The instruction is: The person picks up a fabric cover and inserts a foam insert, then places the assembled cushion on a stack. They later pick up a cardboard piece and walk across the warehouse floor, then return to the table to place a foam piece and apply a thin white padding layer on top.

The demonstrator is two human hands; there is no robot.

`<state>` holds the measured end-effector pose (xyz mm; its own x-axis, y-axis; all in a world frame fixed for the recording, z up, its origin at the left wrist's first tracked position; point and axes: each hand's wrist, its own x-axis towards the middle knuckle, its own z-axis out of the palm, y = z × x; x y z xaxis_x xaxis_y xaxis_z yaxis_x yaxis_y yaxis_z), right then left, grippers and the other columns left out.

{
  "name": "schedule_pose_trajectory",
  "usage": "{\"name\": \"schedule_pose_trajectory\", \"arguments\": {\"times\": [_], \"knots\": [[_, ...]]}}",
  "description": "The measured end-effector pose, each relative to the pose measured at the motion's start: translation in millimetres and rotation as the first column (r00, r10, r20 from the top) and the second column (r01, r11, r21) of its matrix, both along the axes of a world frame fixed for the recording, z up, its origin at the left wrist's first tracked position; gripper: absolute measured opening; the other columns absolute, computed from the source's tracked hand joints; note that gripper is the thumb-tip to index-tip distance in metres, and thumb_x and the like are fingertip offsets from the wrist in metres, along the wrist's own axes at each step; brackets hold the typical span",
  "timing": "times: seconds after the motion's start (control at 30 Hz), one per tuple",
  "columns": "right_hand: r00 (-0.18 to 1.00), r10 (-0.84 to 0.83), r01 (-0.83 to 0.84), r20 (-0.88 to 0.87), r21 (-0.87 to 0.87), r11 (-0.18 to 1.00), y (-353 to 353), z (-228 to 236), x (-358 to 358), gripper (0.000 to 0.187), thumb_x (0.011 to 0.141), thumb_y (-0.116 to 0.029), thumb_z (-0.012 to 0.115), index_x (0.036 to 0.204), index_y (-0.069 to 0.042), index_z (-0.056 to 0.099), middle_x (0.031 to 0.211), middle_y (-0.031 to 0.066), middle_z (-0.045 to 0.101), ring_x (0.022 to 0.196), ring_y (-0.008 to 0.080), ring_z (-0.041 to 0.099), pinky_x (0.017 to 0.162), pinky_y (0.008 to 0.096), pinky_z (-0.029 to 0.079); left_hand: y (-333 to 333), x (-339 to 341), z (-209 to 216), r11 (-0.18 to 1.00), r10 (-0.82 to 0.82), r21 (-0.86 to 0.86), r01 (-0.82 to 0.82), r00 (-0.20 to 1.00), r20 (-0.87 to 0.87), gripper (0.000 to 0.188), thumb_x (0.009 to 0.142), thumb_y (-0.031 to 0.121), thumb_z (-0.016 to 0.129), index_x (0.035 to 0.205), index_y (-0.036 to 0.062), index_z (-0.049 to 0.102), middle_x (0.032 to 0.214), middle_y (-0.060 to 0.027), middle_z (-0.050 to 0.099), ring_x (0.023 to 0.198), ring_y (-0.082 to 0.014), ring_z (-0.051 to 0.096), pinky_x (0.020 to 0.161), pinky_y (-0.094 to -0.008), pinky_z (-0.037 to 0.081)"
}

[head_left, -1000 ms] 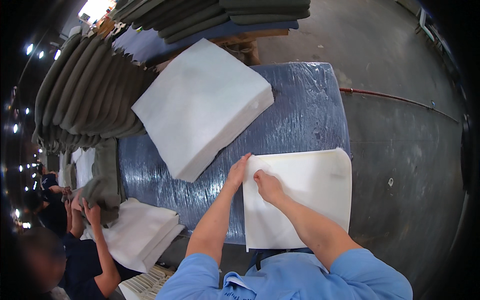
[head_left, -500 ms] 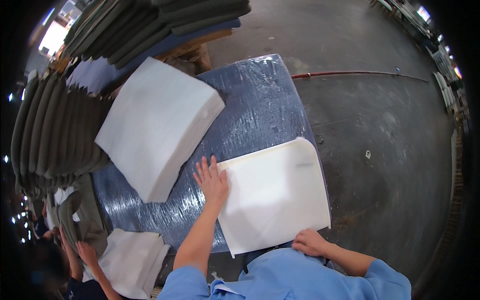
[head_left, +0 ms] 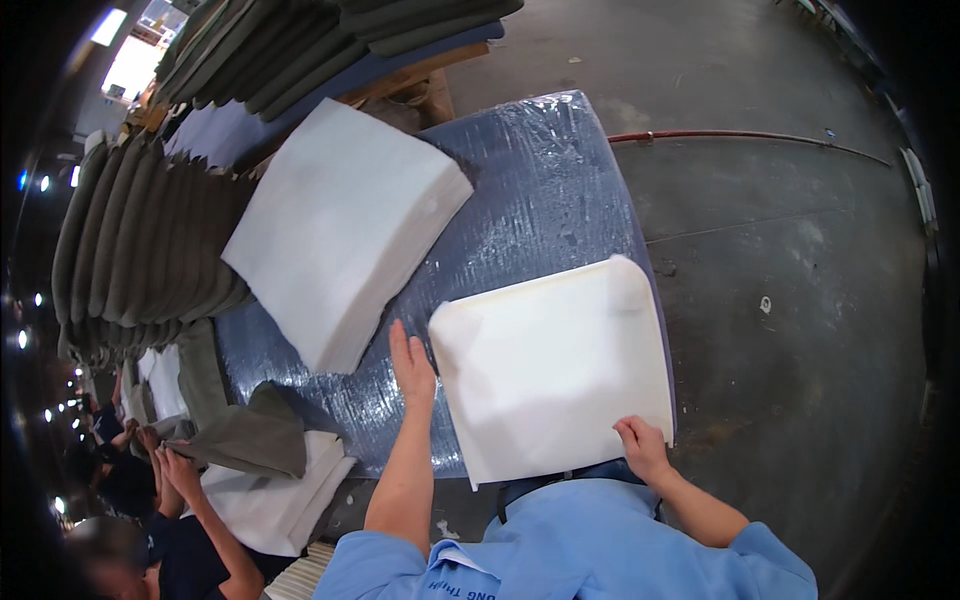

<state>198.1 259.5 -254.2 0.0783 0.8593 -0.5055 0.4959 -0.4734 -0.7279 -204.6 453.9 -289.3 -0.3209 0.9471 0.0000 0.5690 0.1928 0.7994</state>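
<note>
A white, flat cushion-like pad with rounded far corners and a cream edge lies in front of me on a table covered in shiny, clear-wrapped blue. My left hand is just beside the pad's left edge, fingers stretched out and empty. Over the pad's near right part, my right hand has its fingers curled in. Whether anything is pinched under those fingers is hidden. Left of and beyond the pad sits a thick stack of white padding sheets.
Dark grey-green cushions stand in a row at the left, with more piled at the far left. A co-worker's hands hold a grey-green cloth piece above white sheets. A red hose crosses the floor.
My left hand has come off the pad's left edge. My right hand has moved from the near edge up over the pad. The co-worker's cloth now spreads over the white sheets.
</note>
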Motion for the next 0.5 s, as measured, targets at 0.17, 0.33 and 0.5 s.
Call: {"name": "schedule_pose_trajectory", "arguments": {"times": [0.17, 0.33, 0.5], "knots": [[0.932, 0.362, -0.340, -0.005, 0.325, 0.882, 90, -7, -75, 0.015, 0.094, -0.024, 0.070, 0.103, -0.012, 0.073, 0.088, 0.0112, 0.070, 0.080, 0.0315, 0.069, 0.072, 0.0435, 0.055, -3, 4, 13, 0.950, -0.308, -0.128, 0.285, 0.924, -0.228, 0.051, 0.103, 0.012, 0.051, 0.153, 0.0199, 0.051, 0.168, -0.0139, 0.029, 0.155, -0.0375, 0.026, 0.126, -0.0498, 0.020], [0.850, 0.520, -0.487, 0.080, 0.495, 0.720, 156, -26, -174, 0.024, 0.091, -0.020, 0.072, 0.114, -0.013, 0.070, 0.101, 0.0074, 0.065, 0.088, 0.0287, 0.069, 0.075, 0.0431, 0.056, 1, -2, 23, 0.756, -0.646, -0.346, 0.555, 0.550, -0.530, 0.064, 0.094, 0.006, 0.055, 0.153, 0.0316, 0.050, 0.169, 0.0019, 0.031, 0.157, -0.0391, 0.019, 0.126, -0.0605, 0.014], [0.788, 0.566, -0.611, 0.244, 0.428, 0.666, 180, -47, -229, 0.023, 0.091, -0.019, 0.070, 0.114, -0.015, 0.068, 0.108, 0.0044, 0.064, 0.097, 0.0259, 0.068, 0.078, 0.0415, 0.057, 8, -14, 34, 0.582, -0.803, -0.472, 0.663, 0.375, -0.463, 0.078, 0.088, 0.006, 0.060, 0.158, 0.0338, 0.041, 0.170, 0.0084, 0.028, 0.159, -0.0373, 0.014, 0.127, -0.0601, 0.012]]}}
